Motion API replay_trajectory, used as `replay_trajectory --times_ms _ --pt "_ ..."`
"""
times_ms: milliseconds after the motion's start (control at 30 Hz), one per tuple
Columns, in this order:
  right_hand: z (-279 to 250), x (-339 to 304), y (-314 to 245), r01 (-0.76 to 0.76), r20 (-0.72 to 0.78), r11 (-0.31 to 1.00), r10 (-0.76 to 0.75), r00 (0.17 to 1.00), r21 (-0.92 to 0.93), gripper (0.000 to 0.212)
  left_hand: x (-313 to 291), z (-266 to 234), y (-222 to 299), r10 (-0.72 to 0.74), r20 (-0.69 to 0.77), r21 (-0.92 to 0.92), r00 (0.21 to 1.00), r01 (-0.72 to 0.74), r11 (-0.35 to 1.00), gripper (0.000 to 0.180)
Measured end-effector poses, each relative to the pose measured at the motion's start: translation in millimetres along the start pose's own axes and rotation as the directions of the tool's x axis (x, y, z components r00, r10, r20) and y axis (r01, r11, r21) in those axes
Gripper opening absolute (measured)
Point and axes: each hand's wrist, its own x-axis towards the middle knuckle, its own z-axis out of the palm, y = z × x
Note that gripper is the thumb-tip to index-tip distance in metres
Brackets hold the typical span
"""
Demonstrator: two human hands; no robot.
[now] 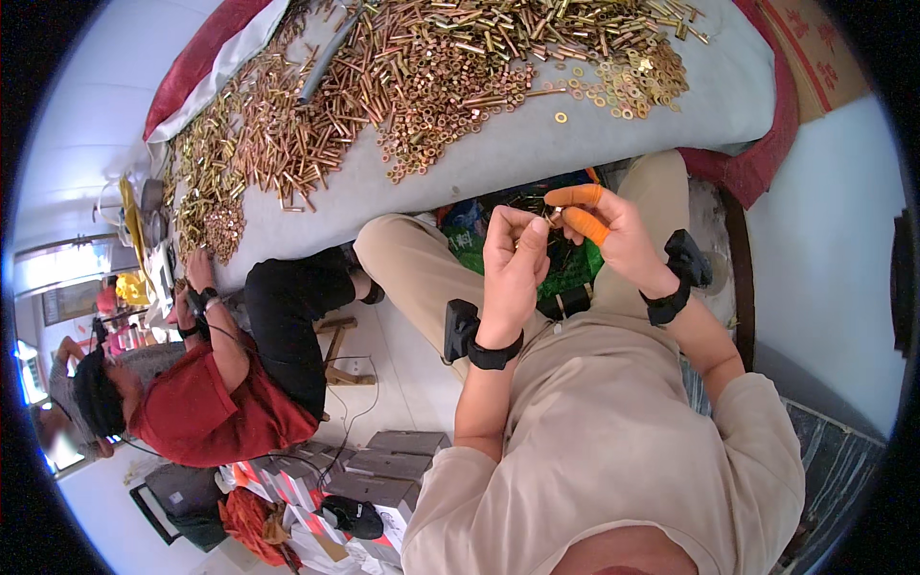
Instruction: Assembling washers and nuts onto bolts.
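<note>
I had the left hand (513, 264) and right hand (623, 240) both pinching a small metal piece (554, 219), too small to identify, just off the worktop's near edge and above the green bag (464, 240). The step, I judged, wanted a steady left pinch while the right, wearing orange finger covers (586, 226), worked lightly and squarely, avoiding slips.

The worktop (714, 117) carried loose bolts (302, 144).

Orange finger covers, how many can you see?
2: an upper orange cover and a lower orange cover, both on the right hand. Others could be hidden.
</note>
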Motion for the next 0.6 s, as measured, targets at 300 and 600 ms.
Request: replay_trajectory --times_ms 300,600 --pt "-1 -1 7 0.031 -0.01 0.999 -0.032 0.999 -0.016 0.02 -1 -1 -3 0.025 -0.04 0.086 0.999 -0.022 0.996 0.017" --pt "8 -9 4 0.077 -0.089 0.994 -0.084 0.992 -0.081 0.02 -4 2 -5 0.062 -0.061 0.117 0.996 -0.055 0.992 0.016"
